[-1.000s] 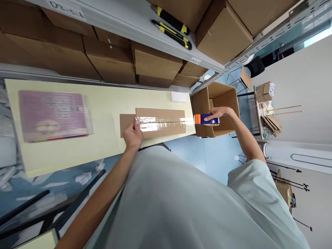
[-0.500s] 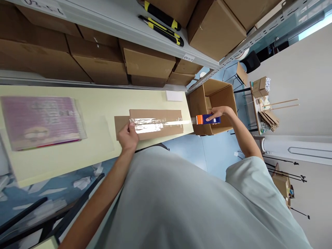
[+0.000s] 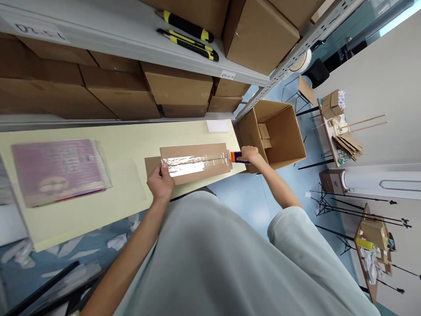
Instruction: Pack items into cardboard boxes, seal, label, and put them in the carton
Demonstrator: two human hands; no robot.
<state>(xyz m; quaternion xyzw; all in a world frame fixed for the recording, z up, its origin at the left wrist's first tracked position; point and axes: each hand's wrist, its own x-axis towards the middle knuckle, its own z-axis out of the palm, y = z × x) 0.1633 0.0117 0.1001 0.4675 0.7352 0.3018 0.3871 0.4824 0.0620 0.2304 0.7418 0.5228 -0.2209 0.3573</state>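
A narrow brown cardboard box (image 3: 184,152) lies on the pale yellow tabletop, a flap showing at its left end. Shiny clear tape (image 3: 190,164) runs lengthwise along its middle seam. My left hand (image 3: 160,183) grips the box's near left corner, thumb on top beside the tape's end. At the opposite end, my right hand (image 3: 250,153) is closed around a blue and orange tape dispenser (image 3: 236,157), whose orange head is against the box's right edge. Part of the dispenser is hidden by my fingers.
A purple printed packet in clear plastic (image 3: 59,171) lies on the table's left. A large open carton (image 3: 286,136) stands past the right edge. Above the back edge, a metal shelf (image 3: 125,39) holds boxes and utility knives (image 3: 190,44). A white card (image 3: 217,126) lies near the back.
My right hand has brought the dispenser leftward to the box's right end; the tape stretched between them is now down at that edge. My left hand keeps its grip. The view has shifted slightly.
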